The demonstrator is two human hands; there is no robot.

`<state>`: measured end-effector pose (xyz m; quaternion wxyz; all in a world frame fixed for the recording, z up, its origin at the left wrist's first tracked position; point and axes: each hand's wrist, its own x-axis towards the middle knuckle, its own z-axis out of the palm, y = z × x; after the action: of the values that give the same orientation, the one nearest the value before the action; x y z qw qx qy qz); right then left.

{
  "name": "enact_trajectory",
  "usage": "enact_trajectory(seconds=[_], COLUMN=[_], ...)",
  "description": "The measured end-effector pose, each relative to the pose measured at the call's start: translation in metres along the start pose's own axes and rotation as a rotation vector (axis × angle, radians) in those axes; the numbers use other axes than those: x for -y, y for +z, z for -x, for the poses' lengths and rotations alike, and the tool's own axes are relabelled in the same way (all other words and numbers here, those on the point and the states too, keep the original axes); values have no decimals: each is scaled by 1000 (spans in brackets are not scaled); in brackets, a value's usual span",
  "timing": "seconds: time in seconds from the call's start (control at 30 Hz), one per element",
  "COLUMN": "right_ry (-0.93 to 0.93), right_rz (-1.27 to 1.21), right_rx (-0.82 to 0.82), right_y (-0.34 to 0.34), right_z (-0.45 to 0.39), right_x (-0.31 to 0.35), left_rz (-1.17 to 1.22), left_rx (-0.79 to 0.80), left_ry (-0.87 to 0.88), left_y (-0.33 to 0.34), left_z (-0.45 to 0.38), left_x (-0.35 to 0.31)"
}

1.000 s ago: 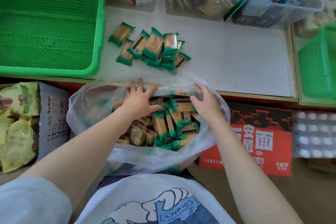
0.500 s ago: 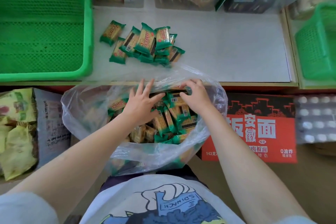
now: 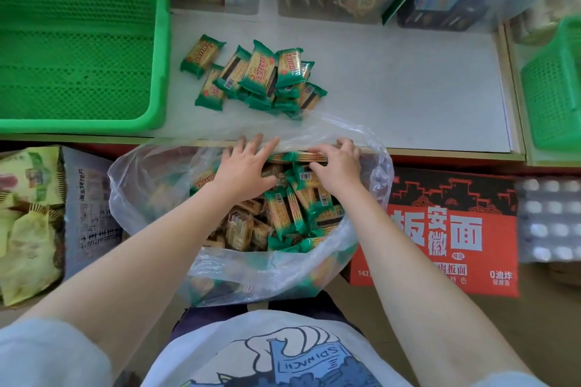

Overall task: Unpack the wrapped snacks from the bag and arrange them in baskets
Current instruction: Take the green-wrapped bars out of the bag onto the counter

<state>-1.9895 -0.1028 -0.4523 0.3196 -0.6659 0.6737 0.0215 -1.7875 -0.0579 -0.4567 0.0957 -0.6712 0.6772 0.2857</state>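
Inside the clear plastic bag (image 3: 151, 185), the left hand (image 3: 246, 166) and right hand (image 3: 338, 166) apparently gripped a row of green-wrapped cracker packs (image 3: 297, 157) between them.

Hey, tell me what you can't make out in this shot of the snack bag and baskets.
Head view only:
- Right green basket: cut off by the frame edge.
- Snacks deep in the plastic bag: hidden by hands and upper packets.
- Left hand and right hand fingertips: buried among packets.
- Wrapper print: too small.
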Motion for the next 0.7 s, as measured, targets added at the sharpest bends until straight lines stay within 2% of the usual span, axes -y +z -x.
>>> enact_trajectory(seconds=[0.13, 0.27, 0.37, 0.43, 0.5, 0.57, 0.63, 0.7], right_ry=[24, 23, -8, 34, 145, 215, 198, 121], right_rz=[5, -260, -376, -578, -802, -805, -827, -982], right_rx=[-46, 3, -39, -62, -31, 44, 107, 145], right_y=[1, -13, -31, -41, -50, -54, -55, -57], right_z=[-4, 7, 21, 27, 24, 11, -3, -16], right_x=[7, 1, 0, 5, 16, 29, 45, 62], left_rz=[20, 95, 122, 143, 150, 155, 159, 168], left_rx=[13, 44, 77, 91, 92, 85, 86, 96], left_ry=[-6, -32, -39, -47, -51, -54, -54, -66], left_y=[2, 3, 3, 3, 3, 3, 3, 3], left_z=[-2, -2, -1, -1, -2, -2, -2, -3], left_x=[2, 3, 2, 1, 1, 1, 1, 0])
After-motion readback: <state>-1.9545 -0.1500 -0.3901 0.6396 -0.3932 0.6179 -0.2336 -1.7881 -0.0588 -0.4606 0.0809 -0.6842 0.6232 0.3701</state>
